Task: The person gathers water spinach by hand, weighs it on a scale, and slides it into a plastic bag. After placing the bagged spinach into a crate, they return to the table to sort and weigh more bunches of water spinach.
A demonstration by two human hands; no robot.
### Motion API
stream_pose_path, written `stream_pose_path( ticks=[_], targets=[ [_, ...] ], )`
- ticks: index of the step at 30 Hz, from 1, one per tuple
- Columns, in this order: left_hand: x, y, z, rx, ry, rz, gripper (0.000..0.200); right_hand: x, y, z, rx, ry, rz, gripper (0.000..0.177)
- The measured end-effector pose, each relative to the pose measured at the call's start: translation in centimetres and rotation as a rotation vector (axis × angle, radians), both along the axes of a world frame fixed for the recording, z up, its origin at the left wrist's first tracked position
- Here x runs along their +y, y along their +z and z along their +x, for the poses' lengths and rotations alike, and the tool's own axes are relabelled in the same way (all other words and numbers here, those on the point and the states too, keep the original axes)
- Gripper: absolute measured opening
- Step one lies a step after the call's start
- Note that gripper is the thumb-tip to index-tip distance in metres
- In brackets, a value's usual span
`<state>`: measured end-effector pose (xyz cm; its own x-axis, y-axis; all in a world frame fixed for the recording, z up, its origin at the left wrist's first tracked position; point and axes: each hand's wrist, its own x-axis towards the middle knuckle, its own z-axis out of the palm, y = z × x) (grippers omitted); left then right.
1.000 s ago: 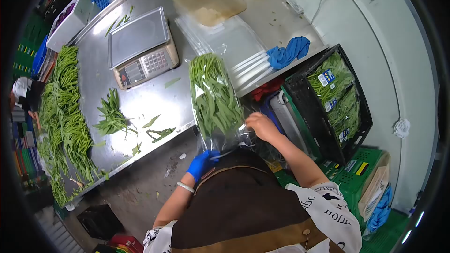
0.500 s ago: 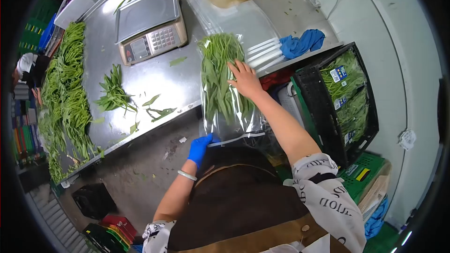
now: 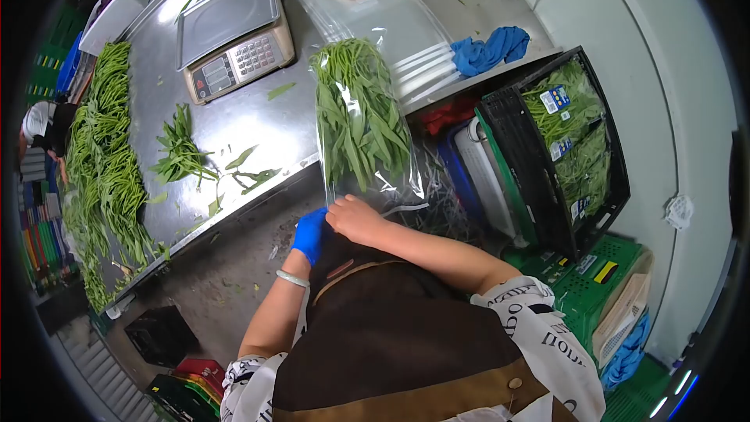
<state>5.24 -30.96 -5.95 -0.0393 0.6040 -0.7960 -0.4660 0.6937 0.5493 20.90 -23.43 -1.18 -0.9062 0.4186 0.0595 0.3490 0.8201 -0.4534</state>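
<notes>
A clear plastic bag [image 3: 398,185] filled with leafy greens [image 3: 361,113] lies over the table's front edge, its opening towards my body. In a blue glove, my left hand [image 3: 311,236] is closed on the bag's near left corner. My bare right hand [image 3: 353,219] is right beside it, fingers closed on the same edge of the bag. The greens lie inside with stems at the far end and leaves nearer me.
On the steel table [image 3: 258,121] are a weighing scale [image 3: 238,55], a stack of flat clear bags [image 3: 391,19], a blue cloth [image 3: 491,51] and a long heap of greens [image 3: 109,156]. A black crate [image 3: 512,156] with labelled bagged greens stands to the right. Another person [image 3: 48,125] is at far left.
My right hand has left the top of the bagged greens and come down to the bag's near edge, beside my left hand. The camera view has shifted slightly.
</notes>
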Motion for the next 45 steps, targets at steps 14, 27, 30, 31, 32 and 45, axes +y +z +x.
stream_pose_path(
  ticks=[14,27,30,31,32,45],
  targets=[
    [-0.9,-0.6,-3.4,0.491,-0.224,0.261,0.025,-7.1,-3.0,27.0,-0.719,-0.156,-0.364,0.030],
    [5.1,3.3,-3.5,1.494,-0.856,1.172,0.045,11.4,2.1,13.7,0.032,0.013,0.140,0.014],
    [7.1,4.4,-6.0,1.229,-0.923,1.249,0.028,12.0,2.9,14.3,0.126,-0.280,-0.317,0.007],
    [7.5,4.8,-6.4,0.972,-0.830,1.028,0.024,12.2,3.0,14.4,0.158,-0.405,-0.524,0.008],
    [8.0,5.3,-6.7,0.723,-0.729,0.807,0.021,13.3,2.4,14.9,0.076,-0.510,-0.719,0.018],
    [13.0,0.4,-5.7,0.245,-0.309,0.146,0.045,11.7,4.5,8.2,0.553,-1.033,-0.469,0.012]
  ],
)
